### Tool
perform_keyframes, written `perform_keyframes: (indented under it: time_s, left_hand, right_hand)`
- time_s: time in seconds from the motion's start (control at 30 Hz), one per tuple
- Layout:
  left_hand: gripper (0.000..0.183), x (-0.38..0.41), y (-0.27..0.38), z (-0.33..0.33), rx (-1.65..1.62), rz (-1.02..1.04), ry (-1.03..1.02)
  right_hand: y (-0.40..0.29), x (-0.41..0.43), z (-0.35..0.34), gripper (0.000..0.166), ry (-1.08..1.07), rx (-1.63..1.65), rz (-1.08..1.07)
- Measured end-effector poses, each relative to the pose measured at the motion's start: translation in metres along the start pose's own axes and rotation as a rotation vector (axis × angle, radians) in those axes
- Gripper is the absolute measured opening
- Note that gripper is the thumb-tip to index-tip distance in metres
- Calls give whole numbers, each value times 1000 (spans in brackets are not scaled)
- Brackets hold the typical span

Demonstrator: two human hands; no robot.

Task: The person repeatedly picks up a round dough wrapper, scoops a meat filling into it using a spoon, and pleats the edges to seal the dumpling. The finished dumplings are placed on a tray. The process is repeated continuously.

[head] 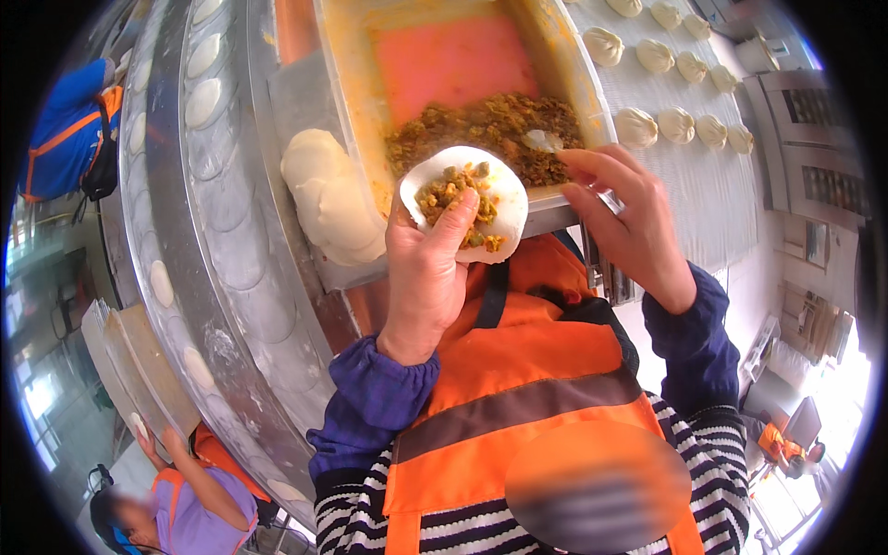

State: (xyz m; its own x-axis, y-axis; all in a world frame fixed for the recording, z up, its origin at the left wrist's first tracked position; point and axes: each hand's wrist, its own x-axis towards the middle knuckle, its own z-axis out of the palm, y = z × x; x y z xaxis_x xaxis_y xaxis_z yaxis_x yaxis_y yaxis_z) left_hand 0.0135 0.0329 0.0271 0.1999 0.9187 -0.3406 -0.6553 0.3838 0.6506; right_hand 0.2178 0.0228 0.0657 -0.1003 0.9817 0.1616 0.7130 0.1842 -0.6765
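Note:
A round dough wrapper [510, 211] lies in my left hand [433, 263], whose thumb presses on the chopped filling [444, 191] heaped on it. My right hand [624, 208] is at the near right corner of the filling tub [593, 76], thumb and forefinger apart. Close to those fingertips, a pale, shiny utensil end [544, 141] rests on the brown-green filling mass [485, 121]; whether the fingers touch its handle cannot be told. Left of the tub, a stack of flat dough rounds [329, 198] overlaps on a metal surface.
Pleated filled buns [636, 127] stand in rows on a ribbed white surface [701, 180] at right. A long metal conveyor [243, 277] with dough rounds [203, 104] runs along the left. Beyond it are a co-worker in purple [201, 513] and another in blue [66, 139].

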Motion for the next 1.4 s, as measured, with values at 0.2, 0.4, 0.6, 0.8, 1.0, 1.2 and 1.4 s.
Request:
perform_keyframes:
  time_s: [0.2,0.4,0.6,0.8,1.0,1.2,1.4]
  left_hand:
    - [33,-8,-8,2,81,14,-33]
    - [31,-10,-5,-3,345,75,-137]
    - [28,-7,-4,-6,409,16,-58]
    - [27,6,11,1,603,21,-191]
    - [33,28,21,2,704,11,-184]
    - [28,33,28,5,477,-106,-224]
    - [27,32,24,5,744,27,-234]
  right_hand:
    - [-17,21,9,17,-319,586,431]
    - [-16,24,8,12,-387,661,350]
    - [-11,16,13,10,-262,275,32]
    - [-16,30,10,10,-223,346,-72]
    - [-12,44,9,9,-128,143,-238]
    - [-1,43,17,8,-40,139,-345]
    - [-4,55,10,12,-180,132,-370]
